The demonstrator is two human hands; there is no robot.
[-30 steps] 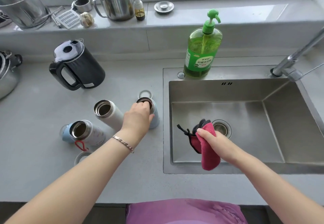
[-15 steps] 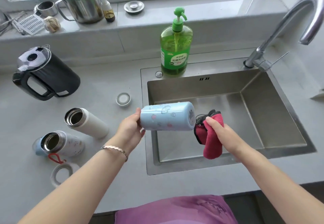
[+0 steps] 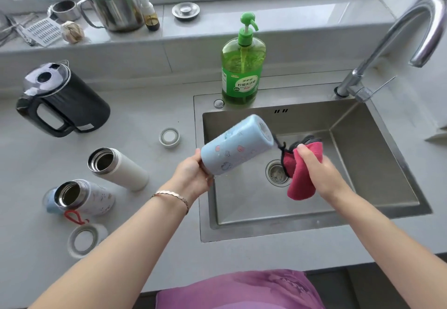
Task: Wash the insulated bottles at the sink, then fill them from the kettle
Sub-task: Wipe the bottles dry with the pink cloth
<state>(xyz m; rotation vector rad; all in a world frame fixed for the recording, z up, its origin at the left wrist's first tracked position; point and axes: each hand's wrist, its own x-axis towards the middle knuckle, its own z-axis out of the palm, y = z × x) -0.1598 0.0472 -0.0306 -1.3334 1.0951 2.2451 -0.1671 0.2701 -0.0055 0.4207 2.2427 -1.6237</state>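
Your left hand [image 3: 193, 178] had the blue bottle [image 3: 238, 148] by its mouth end, fingers [image 3: 205, 183] curled tight round it. You held it tilted over the left edge of the sink [image 3: 362, 163], base pointing up towards the sink's back wall. Your right hand [image 3: 319, 173] was over the middle of the sink, fingers [image 3: 306, 154] pinched on a bunched red cloth [image 3: 302, 183] that hung down above the drain [image 3: 278, 172]. The cloth's black loop sat right at the bottle's base; touching or not, I couldn't tell.

Room to move: the basin lay open below both hands. The faucet [image 3: 387, 35] arched high at the sink's back right corner, well apart from your right hand. A green soap bottle [image 3: 242, 71] stood on the sink's back rim, just behind the blue bottle.

Left of the sink on the bench [image 3: 150, 113], a white bottle [image 3: 118, 167] and a patterned bottle [image 3: 82, 196] stood uncapped near your left forearm. The black kettle [image 3: 65, 105] stood behind them, further from the sink. One loose lid [image 3: 169, 137] lay just beside the sink's left rim, and a larger lid [image 3: 83, 238] lay in front of the patterned bottle.
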